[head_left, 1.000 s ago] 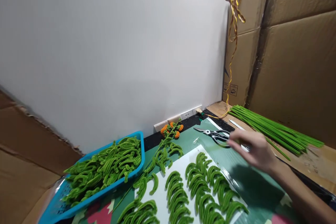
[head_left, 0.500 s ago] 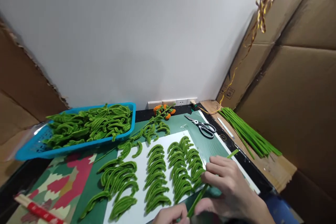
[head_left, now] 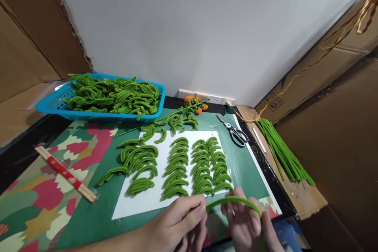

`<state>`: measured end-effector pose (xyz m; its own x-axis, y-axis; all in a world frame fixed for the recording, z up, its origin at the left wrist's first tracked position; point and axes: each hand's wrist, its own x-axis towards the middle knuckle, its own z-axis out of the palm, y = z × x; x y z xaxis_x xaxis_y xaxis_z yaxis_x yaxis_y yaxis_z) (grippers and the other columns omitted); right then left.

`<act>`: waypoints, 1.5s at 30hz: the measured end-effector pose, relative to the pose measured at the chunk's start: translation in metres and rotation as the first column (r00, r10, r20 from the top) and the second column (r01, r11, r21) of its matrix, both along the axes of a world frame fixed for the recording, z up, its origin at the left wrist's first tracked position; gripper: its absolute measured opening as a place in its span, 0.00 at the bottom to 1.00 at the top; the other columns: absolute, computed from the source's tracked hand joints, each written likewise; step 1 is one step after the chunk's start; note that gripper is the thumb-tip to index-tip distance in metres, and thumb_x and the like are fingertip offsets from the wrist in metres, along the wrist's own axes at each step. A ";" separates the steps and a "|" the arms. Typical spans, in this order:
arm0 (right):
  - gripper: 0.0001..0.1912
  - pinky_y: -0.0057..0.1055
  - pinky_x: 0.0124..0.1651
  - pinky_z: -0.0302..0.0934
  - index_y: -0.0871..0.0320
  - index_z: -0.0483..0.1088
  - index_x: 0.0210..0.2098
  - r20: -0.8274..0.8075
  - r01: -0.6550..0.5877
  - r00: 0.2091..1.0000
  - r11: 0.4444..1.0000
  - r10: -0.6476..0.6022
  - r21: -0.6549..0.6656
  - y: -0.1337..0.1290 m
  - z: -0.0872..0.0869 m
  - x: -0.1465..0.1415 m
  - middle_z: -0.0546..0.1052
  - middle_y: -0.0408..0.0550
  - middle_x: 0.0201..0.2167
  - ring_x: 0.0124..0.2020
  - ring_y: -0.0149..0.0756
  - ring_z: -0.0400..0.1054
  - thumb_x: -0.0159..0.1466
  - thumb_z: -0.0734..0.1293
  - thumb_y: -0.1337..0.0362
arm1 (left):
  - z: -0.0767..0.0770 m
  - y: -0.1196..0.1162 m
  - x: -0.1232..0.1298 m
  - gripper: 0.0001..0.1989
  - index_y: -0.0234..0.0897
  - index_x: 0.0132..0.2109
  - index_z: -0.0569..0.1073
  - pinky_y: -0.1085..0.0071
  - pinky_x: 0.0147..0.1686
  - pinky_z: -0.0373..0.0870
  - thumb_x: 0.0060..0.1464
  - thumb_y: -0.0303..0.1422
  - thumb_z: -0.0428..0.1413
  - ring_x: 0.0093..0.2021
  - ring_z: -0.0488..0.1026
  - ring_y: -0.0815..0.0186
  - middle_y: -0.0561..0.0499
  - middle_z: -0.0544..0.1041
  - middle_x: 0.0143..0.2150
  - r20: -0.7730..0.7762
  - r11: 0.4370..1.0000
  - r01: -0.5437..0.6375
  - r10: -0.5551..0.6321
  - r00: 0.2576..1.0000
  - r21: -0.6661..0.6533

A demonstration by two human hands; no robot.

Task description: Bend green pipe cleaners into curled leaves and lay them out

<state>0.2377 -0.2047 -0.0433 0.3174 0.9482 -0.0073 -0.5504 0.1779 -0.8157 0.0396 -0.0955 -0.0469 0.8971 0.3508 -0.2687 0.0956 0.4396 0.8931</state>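
Nearest my camera, the left hand (head_left: 186,220) has thumb and forefinger pinched together on one end of a fuzzy green stem (head_left: 233,199). The stem arches over to the right hand (head_left: 242,226), whose fingers are half curled beneath it, the thumb pressing it where it bends down. I cannot tell how far it runs below that.

Just beyond both hands I have a white sheet (head_left: 121,206) on a green mat (head_left: 255,171), with curved leaves (head_left: 175,173) laid in columns. Off to the left lie wrapped chopsticks (head_left: 65,172). Right of the sheet, scissors (head_left: 234,134) rest on the mat, and past the mat's edge I see a white stick (head_left: 260,141) beside a bundle (head_left: 283,151) of straight green lengths. Farther back, a blue basket (head_left: 163,100) holds heaped leaves, near an orange-flowered sprig (head_left: 201,109) by the wall (head_left: 189,27).
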 end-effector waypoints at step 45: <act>0.14 0.31 0.39 0.78 0.49 0.80 0.56 -0.013 0.574 0.819 0.819 -0.574 -0.020 0.036 -0.003 -0.033 0.81 0.46 0.47 0.33 0.31 0.81 0.74 0.73 0.53 | 0.012 0.002 0.005 0.26 0.34 0.47 0.76 0.80 0.17 0.66 0.63 0.55 0.68 0.20 0.76 0.71 0.47 0.83 0.31 -0.132 0.998 -0.054 0.049 0.990 -0.035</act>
<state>0.2047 -0.1688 -0.0459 0.8039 0.5940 -0.0307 -0.3668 0.4545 -0.8117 0.0446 -0.0939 -0.0344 0.8341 0.3830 -0.3969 0.1871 0.4804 0.8569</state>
